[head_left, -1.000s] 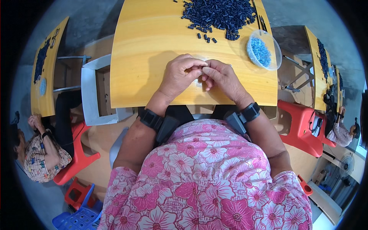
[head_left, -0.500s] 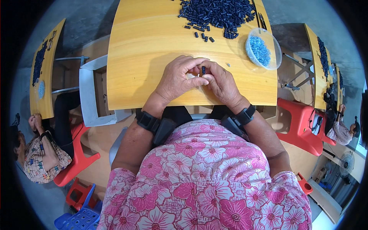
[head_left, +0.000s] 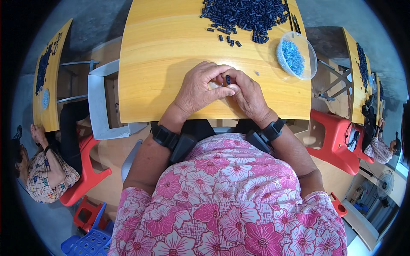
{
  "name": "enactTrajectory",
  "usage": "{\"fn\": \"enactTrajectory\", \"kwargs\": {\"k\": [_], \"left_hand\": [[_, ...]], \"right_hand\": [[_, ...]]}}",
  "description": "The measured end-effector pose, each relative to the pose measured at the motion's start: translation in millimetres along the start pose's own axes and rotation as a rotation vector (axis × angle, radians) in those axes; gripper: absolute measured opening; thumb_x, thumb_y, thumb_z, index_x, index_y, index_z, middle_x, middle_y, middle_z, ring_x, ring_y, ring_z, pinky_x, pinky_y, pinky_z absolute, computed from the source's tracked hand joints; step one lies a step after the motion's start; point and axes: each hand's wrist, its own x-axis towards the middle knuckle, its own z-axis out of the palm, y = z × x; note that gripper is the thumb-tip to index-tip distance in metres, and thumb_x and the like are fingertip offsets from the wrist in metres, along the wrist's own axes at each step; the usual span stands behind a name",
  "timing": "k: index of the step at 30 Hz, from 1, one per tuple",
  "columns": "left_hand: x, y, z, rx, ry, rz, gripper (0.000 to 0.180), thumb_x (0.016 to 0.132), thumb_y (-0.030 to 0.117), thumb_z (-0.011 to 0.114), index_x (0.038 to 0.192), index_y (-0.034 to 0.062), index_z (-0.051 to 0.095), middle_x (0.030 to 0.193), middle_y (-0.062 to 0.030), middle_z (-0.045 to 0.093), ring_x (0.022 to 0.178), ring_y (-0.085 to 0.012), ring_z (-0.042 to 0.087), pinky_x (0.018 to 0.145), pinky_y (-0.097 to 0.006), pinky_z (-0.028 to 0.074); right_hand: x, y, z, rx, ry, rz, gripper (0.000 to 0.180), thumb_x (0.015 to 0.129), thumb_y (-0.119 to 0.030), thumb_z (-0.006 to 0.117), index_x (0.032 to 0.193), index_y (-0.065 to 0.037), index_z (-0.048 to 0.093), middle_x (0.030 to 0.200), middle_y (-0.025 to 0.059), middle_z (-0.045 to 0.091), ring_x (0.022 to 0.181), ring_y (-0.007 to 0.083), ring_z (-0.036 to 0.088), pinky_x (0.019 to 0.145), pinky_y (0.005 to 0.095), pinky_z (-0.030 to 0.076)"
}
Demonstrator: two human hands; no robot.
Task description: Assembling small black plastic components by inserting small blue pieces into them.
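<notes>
Above the near edge of the yellow wooden table [head_left: 149, 47], my two hands meet at the fingertips. A small dark ribbed cylinder [head_left: 228, 80] stands between the thumb and fingers of my right hand [head_left: 251, 97]. My left hand [head_left: 194, 90] is curled towards it, its thumb reaching across to the right fingers; what its fingertips grip, if anything, is too small to make out. A large pile of similar dark cylinders [head_left: 243, 17] lies at the far side. To the right, a clear round bowl [head_left: 315, 64] contains many small light-blue pieces [head_left: 291, 57].
Dark slender tools [head_left: 295, 23] lie beside the pile, and a tiny pale bit [head_left: 256, 73] near my right hand. A white open box frame [head_left: 97, 106] stands left of the table. Red stools [head_left: 333, 141] and two seated people are at both sides.
My hands keep almost the same pose around the dark cylinder. The table and bowl appear shifted slightly to the right and down in view.
</notes>
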Motion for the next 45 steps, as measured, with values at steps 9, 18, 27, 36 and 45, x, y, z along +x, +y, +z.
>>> {"fn": "enactTrajectory", "kwargs": {"k": [9, 18, 27, 36, 45], "left_hand": [[3.1, 5.0, -1.0, -0.05, -0.01, -0.018, 0.049, 0.077, 0.026, 0.084, 0.116, 0.0023, 0.069, 0.087, -0.0048, 0.064, 0.079, -0.0144, 0.06, 0.075, -0.028, 0.052], [2.5, -1.1, -0.1, -0.006, -0.004, 0.009, 0.045, 0.078, 0.025, 0.082, 0.114, 0.0018, 0.069, 0.082, -0.0051, 0.062, 0.077, -0.0162, 0.058, 0.073, -0.029, 0.05], [2.0, 4.1, -0.7, 0.029, -0.013, 0.0, 0.043, 0.08, 0.021, 0.081, 0.115, 0.0015, 0.068, 0.083, -0.0059, 0.062, 0.076, -0.017, 0.057, 0.073, -0.029, 0.049], [5.3, 3.8, 2.2, 0.067, -0.013, 0.027, 0.047, 0.082, 0.026, 0.077, 0.122, 0.0033, 0.065, 0.084, -0.0074, 0.06, 0.081, -0.0219, 0.056, 0.077, -0.033, 0.048], [4.0, 7.1, 2.3, 0.148, -0.032, -0.006, 0.042, 0.084, 0.027, 0.074, 0.117, 0.0017, 0.064, 0.082, -0.0085, 0.058, 0.081, -0.0245, 0.055, 0.076, -0.036, 0.047]], "right_hand": [[-0.3, 5.3, 4.6, 0.042, 0.02, -0.002, 0.036, 0.103, -0.032, 0.052, 0.121, -0.001, 0.056, 0.106, 0.0168, 0.066, 0.097, 0.0313, 0.066, 0.087, 0.0365, 0.051], [1.0, 4.3, 7.4, 0.046, 0.037, -0.012, 0.033, 0.103, -0.029, 0.052, 0.12, -0.002, 0.057, 0.106, 0.0168, 0.066, 0.097, 0.0319, 0.066, 0.086, 0.0367, 0.051], [2.3, 4.2, 5.2, 0.016, 0.02, -0.021, 0.027, 0.103, -0.023, 0.052, 0.119, -0.002, 0.057, 0.103, 0.0159, 0.065, 0.094, 0.0312, 0.066, 0.085, 0.0365, 0.051], [3.6, 7.2, 4.0, 0.059, 0.029, -0.022, 0.027, 0.103, -0.022, 0.052, 0.12, -0.002, 0.056, 0.104, 0.0148, 0.064, 0.094, 0.0289, 0.064, 0.085, 0.0356, 0.05], [3.3, 4.6, 5.9, 0.065, 0.024, 0.021, 0.029, 0.104, -0.023, 0.051, 0.123, -0.002, 0.055, 0.102, 0.0147, 0.064, 0.093, 0.0287, 0.064, 0.085, 0.0355, 0.05]]}}
